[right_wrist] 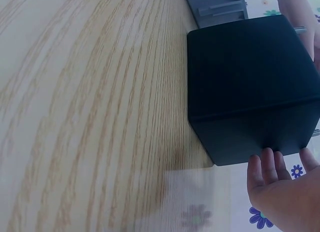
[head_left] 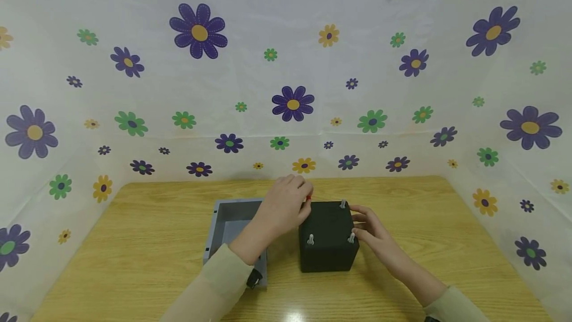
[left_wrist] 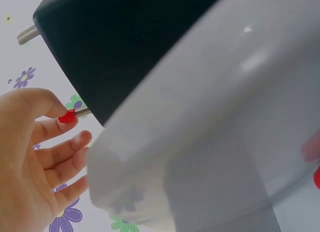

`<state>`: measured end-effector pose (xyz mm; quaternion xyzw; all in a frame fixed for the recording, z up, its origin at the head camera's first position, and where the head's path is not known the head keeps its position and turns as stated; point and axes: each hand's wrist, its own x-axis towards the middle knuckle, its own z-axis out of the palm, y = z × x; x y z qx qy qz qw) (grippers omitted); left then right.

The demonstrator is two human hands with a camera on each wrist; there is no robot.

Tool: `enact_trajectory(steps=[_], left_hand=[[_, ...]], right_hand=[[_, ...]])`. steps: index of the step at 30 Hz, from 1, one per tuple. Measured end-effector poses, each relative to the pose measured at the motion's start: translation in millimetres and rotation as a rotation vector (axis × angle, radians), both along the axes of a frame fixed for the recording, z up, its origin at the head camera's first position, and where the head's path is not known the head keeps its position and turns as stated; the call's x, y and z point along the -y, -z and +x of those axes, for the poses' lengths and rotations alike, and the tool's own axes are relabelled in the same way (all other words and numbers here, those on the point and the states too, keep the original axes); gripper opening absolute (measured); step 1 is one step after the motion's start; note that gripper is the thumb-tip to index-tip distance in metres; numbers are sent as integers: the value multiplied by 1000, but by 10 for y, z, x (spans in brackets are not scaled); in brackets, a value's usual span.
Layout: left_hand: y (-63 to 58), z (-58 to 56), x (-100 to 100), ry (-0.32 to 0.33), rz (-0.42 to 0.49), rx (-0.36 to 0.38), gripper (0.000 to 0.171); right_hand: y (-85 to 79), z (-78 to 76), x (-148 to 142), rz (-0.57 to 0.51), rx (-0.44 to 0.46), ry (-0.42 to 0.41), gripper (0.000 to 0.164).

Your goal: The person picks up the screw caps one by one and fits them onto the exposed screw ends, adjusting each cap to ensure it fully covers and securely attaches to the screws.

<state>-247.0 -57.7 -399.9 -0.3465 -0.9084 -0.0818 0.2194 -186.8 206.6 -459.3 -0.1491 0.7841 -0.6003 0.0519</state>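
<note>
- We see a black block [head_left: 328, 225] standing on the wood-grain surface [head_left: 147, 252], slightly right of the middle, its top facing up.
- From that top we count three bare metal bolts in the head view: a near left bolt [head_left: 311, 239], a near right bolt [head_left: 351, 237] and a far right bolt [head_left: 343, 203].
- Of the hands, we find the left hand [head_left: 286, 200] reaching over the block's far left corner, thumb and forefinger pinching a red cap [left_wrist: 67, 117].
- In the left wrist view we see the cap at the tip of a fourth bolt [left_wrist: 83, 112]; we cannot tell how firmly it sits.
- The left hand's other fingers are spread and slightly bent.
- We find the right hand [head_left: 375, 235] at the block's right side, loosely spread, fingertips resting against that face, thumb near the near right bolt.
- To the left of the block we note a grey tray [head_left: 216, 220], partly hidden by the left forearm.
- Behind, and at both sides, we see a white cloth [head_left: 250, 14] printed with purple, green and yellow flowers.
</note>
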Motion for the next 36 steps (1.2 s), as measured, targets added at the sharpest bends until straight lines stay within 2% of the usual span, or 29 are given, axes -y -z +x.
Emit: enact_trajectory(steps=[5, 26, 36], left_hand=[[-1, -5, 1, -6, -21, 25, 6], [28, -9, 10, -22, -130, 33, 10], [15, -19, 37, -4, -124, 43, 14]], right_hand=[[-6, 3, -1, -5, 6, -4, 50], [-23, 2, 2, -9, 40, 2, 51], [-25, 2, 2, -5, 35, 5, 51]])
